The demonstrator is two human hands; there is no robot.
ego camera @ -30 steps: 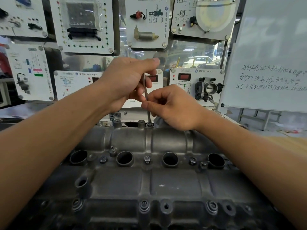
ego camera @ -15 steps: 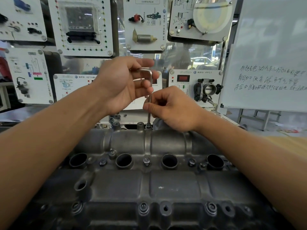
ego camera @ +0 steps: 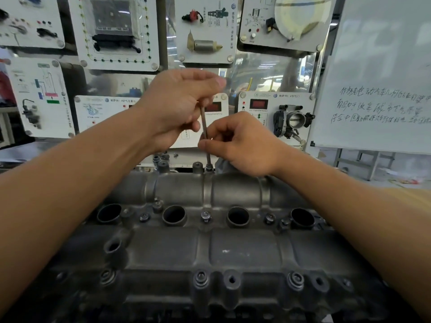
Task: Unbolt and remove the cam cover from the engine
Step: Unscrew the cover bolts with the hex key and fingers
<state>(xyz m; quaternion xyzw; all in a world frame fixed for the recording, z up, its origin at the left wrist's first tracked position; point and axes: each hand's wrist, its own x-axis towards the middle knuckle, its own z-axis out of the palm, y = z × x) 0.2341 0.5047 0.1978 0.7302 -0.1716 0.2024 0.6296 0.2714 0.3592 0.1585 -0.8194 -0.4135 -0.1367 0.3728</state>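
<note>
**Rear-Edge Bolt: Key Seated, Loosening in Progress**

The cam cover (ego camera: 233, 252) lies across the lower half of the head view, seated on the engine directly in front of us. We judge the unbolting stage to be in hand; the cover has not been lifted.

Hand positions. Our left hand (ego camera: 177, 106) is curled round the upper end of the hex key (ego camera: 204, 127), and that end is hidden inside the grip. Our right hand (ego camera: 242, 145) pinches the lower shaft between thumb and fingers just below the left hand, so the two hands are close together on one tool. The key stands nearly upright, with its tip on the rear bolt (ego camera: 208, 168) at the far edge of the cover. We cannot tell how far this bolt has backed out.

Fasteners outstanding. A centre-row bolt (ego camera: 205, 215) and a front-row bolt (ego camera: 201, 277) are in place, along with others in both rows.

Next move. We keep the key square in the bolt head with the right hand while the left hand turns it. A tilted key may slip out and round the socket. Once the bolt is free, we lift it clear and proceed to the next fastener.
</note>
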